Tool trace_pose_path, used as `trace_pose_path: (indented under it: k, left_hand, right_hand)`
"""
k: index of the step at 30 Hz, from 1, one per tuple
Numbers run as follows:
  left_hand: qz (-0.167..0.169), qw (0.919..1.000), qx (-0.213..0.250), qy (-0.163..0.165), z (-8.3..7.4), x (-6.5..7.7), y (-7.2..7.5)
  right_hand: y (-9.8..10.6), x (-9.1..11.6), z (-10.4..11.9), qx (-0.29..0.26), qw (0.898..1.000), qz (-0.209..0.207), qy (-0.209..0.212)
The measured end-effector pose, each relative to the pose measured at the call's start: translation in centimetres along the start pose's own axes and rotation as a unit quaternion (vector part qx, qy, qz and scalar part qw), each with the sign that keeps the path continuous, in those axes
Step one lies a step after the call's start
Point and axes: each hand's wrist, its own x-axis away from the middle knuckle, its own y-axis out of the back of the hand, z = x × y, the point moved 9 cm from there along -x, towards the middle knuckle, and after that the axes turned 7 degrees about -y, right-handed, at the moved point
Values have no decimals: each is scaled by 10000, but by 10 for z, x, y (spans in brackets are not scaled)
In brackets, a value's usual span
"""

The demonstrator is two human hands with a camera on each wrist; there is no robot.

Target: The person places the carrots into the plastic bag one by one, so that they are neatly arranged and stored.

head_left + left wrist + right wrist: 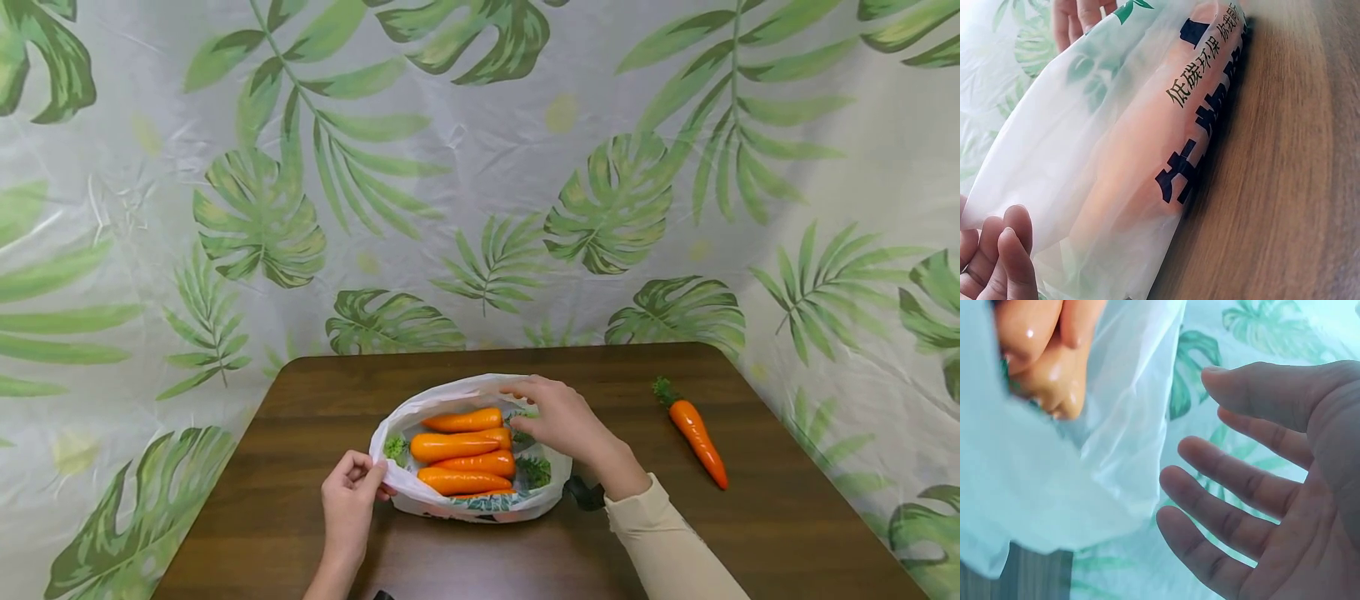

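A white plastic bag (452, 388) lies on the table with its mouth spread upward. Several orange carrots (459, 447) with green tops lie side by side inside it. My left hand (352, 493) pinches the bag's left rim between thumb and fingers; the left wrist view shows the bag's printed side close up. Over the right side of the mouth is my right hand (564, 422), fingers spread and holding nothing. In the right wrist view, the fingers (1219, 522) are extended beside the bag's rim, apart from it as far as I can see.
A single carrot (697, 440) with a green top lies on the right part of the brown wooden table (637, 367). A leaf-patterned sheet (495, 167) hangs behind and beside the table.
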Motion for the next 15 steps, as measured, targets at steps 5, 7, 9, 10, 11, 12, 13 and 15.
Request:
trace_pose_path:
  k: [5, 7, 9, 10, 11, 12, 13, 15]
  left_hand:
    - [0, 10000, -15, -19, 1, 0, 1]
    - [2, 10000, -24, -20, 0, 0, 1]
    - [1, 10000, -26, -20, 0, 0, 1]
    - [0, 10000, -26, -14, 1, 0, 1]
    - [1, 10000, -16, -13, 1, 0, 1]
    - [1, 10000, -8, -15, 1, 0, 1]
    - [6, 10000, -6, -16, 1, 0, 1]
    - [9, 10000, 0, -17, 1, 0, 0]
  right_hand:
    - [7, 5, -17, -37, 9998, -122, -145]
    - [11, 8, -22, -76, 9996, -147, -217]
    - [14, 11, -28, -79, 9994, -176, -299]
    - [16, 13, -31, -119, 9991, -198, -344]
    - [18, 14, -34, -151, 9990, -225, -367]
    - [20, 16, -37, -151, 9987, -278, -389]
    - [21, 18, -41, -163, 9985, -322, -408]
    - [25, 21, -47, -151, 9980, -420, -442]
